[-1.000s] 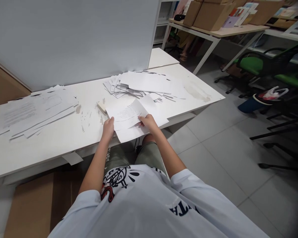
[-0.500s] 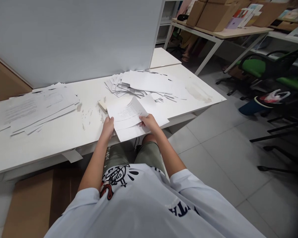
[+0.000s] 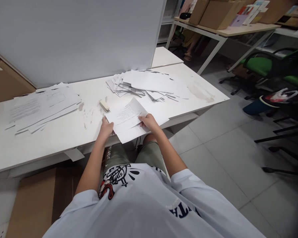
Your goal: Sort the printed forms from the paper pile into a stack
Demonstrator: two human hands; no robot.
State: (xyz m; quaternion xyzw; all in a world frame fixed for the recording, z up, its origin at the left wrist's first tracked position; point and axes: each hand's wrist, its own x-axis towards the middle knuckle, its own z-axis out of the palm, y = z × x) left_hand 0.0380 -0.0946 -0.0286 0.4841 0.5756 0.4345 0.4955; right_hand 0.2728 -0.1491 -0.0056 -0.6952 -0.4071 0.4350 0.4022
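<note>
Over the front edge of the white table, both my hands hold a few sheets of paper [image 3: 125,115], the top one bearing lines of writing. My right hand [image 3: 148,121] is closed on their right side, thumb on top and fingers underneath. At the left edge, my left hand [image 3: 106,128] is closed against the sheets; its fingertips are partly hidden. A small cream stapler [image 3: 104,105] lies just beyond the left hand. Behind the held sheets is a loose, uneven pile of papers [image 3: 146,82]. Another spread stack of written papers [image 3: 39,107] lies at the left.
A grey panel [image 3: 89,39] rises behind the white table [image 3: 89,135]. Cardboard boxes stand at the far left, below the table and on a wooden desk [image 3: 228,31]. Green chairs [image 3: 259,66] and a blue bin [image 3: 255,105] are on the right. Another person's leg shows under that desk.
My left hand has shifted slightly along the left edge of the sheets, its thumb changing position. More of the stapler shows. The view has turned slightly left.
</note>
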